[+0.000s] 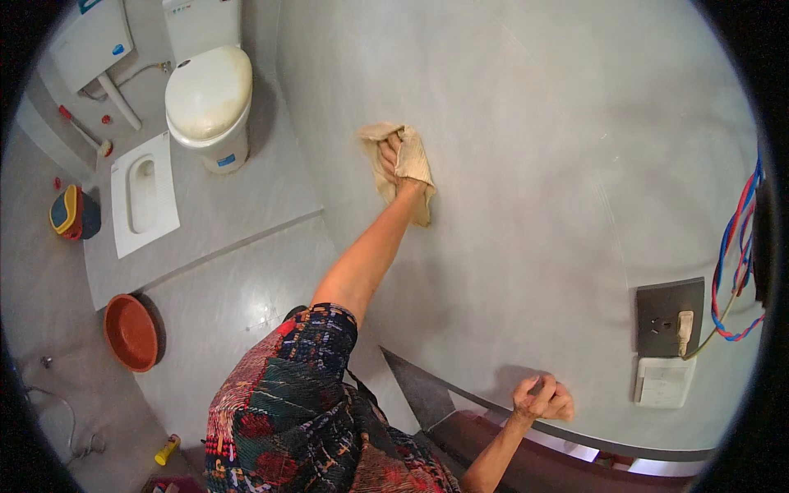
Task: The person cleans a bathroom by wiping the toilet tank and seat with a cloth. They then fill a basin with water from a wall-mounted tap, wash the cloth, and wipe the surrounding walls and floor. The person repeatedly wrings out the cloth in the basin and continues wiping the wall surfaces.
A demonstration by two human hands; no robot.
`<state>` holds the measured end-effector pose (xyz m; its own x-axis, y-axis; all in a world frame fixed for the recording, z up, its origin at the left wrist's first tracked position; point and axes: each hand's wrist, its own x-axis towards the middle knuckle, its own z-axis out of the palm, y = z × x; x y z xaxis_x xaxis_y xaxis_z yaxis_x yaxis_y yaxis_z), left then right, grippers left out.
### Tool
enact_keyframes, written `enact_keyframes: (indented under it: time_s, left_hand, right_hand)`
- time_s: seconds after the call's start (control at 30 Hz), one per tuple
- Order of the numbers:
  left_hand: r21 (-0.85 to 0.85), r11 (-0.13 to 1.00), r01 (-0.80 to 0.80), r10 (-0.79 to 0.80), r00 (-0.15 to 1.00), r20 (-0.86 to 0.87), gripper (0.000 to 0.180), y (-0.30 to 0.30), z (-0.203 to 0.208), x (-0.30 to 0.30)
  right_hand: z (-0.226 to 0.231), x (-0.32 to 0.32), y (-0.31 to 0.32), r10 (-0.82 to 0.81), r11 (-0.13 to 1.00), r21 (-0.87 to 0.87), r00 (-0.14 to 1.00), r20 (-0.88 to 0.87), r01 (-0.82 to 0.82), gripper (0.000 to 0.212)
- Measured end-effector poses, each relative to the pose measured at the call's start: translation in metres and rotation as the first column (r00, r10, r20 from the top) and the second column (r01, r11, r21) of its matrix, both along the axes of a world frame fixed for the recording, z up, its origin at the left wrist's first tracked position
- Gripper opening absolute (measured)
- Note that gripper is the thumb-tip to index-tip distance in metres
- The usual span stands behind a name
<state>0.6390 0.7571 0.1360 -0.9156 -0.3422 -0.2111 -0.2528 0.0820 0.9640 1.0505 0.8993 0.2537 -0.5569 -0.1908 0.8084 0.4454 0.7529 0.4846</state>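
My left hand [391,154] presses a beige cloth [421,167] flat against the smooth grey wall [509,205]. Part of the cloth folds over the back of the hand, and its lower corner hangs below the wrist. The arm is stretched out from a short patterned sleeve [279,394]. At the lower right, my right hand [542,398] is held close to the wall, near its dark-trimmed edge [493,405]. Its fingers are curled in, and I see nothing in them. Whether it touches the wall I cannot tell.
A black socket plate [657,308] with a plug, a white switch [664,383] and twisted red-blue wires [727,263] are at the right. Leftward are a toilet [209,94], a squat pan [145,193], a brown basin [131,333], a small bin [74,214] and a yellow bottle [167,449].
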Motion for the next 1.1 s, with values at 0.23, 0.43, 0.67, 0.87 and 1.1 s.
enact_keyframes:
  time_s: [0.23,0.43,0.67,0.87,1.1]
  left_hand:
    - [-0.018,0.985,0.17,-0.169,0.984,0.059,0.065,0.062,-0.035,0.144]
    - [-0.498,0.713,0.494,-0.659,0.715,-0.234,0.057,0.108,-0.032,0.345]
    - [-0.587,0.43,0.686,-0.888,0.438,-0.139,0.045,0.113,-0.045,0.392]
    - [-0.643,0.758,0.114,-0.508,0.721,-0.472,0.051,0.081,-0.005,0.239]
    - [-0.143,0.986,-0.087,0.057,0.978,-0.199,0.063,0.03,0.002,0.04]
  right_hand:
    - [0.003,0.003,-0.001,0.058,0.998,-0.04,0.998,0.025,-0.057,0.01]
    - [0.005,0.008,0.004,0.149,0.989,-0.019,0.985,0.082,-0.148,0.01]
    - [0.002,0.008,0.001,0.205,0.979,0.001,0.976,0.079,-0.205,0.009]
    - [-0.001,0.008,0.004,0.142,0.99,0.0,0.987,0.071,-0.142,0.009]
    - [0.003,-0.002,-0.002,0.117,0.993,-0.015,0.993,0.028,-0.117,0.008]
